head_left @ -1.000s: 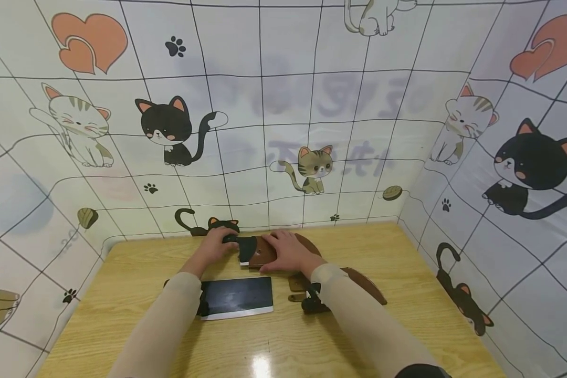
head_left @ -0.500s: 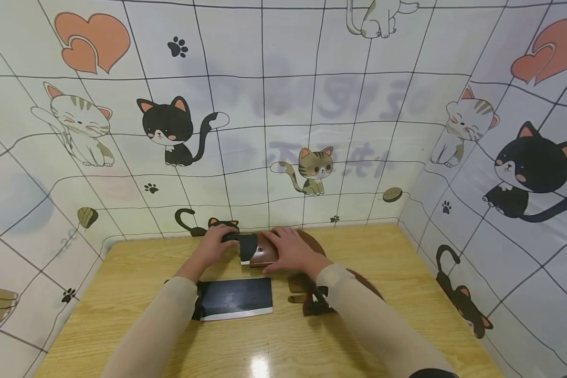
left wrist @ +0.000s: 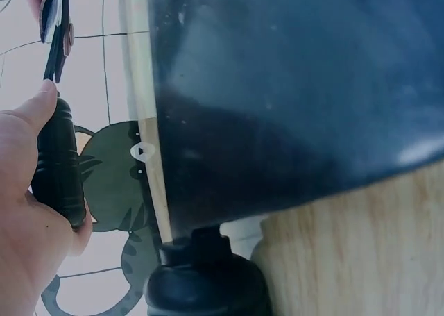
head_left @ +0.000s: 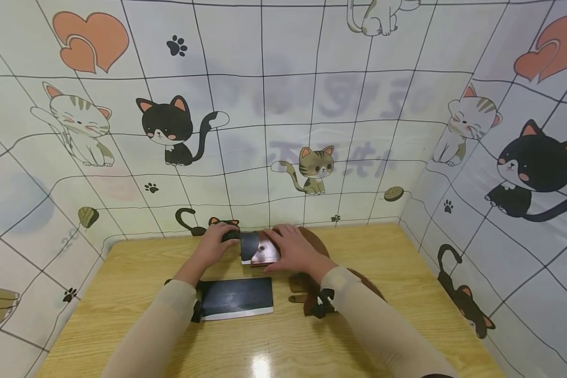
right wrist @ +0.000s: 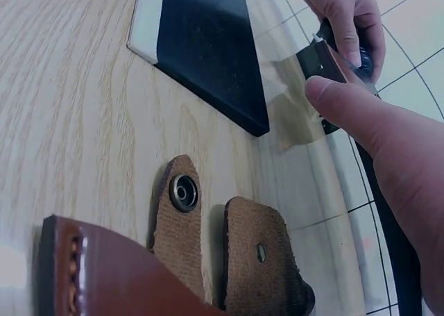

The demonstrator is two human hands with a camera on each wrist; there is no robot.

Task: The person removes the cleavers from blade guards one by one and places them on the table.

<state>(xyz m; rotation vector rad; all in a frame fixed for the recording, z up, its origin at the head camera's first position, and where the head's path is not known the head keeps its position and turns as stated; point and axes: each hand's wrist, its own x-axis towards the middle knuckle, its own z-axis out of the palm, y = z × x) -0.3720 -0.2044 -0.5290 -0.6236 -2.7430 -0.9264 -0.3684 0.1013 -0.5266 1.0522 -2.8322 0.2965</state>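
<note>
My left hand [head_left: 211,247] grips the black handle [left wrist: 59,163] of a cleaver at the back of the table. Its dark blade [head_left: 249,248] runs into a brown leather sheath [head_left: 265,254] with a metal snap. My right hand [head_left: 293,249] holds the sheath from above, thumb along its near side; its rounded end shows past the hand. A second cleaver [head_left: 238,297], black with a pale edge, lies nearer on the table, its handle partly hidden by my left sleeve. Another leather sheath [right wrist: 118,274] lies under my right wrist, its snap strap [right wrist: 182,198] loose.
The wooden table [head_left: 264,341] meets a cloth wall [head_left: 245,184] printed with cats and grid lines, right behind the hands. Side walls of the same cloth close in at left and right. Both forearms reach over the near part of the table.
Both hands have shifted slightly up and right with the cleaver and its sheath. The sheath has tilted and now catches bright light. The second cleaver stays where it was.
</note>
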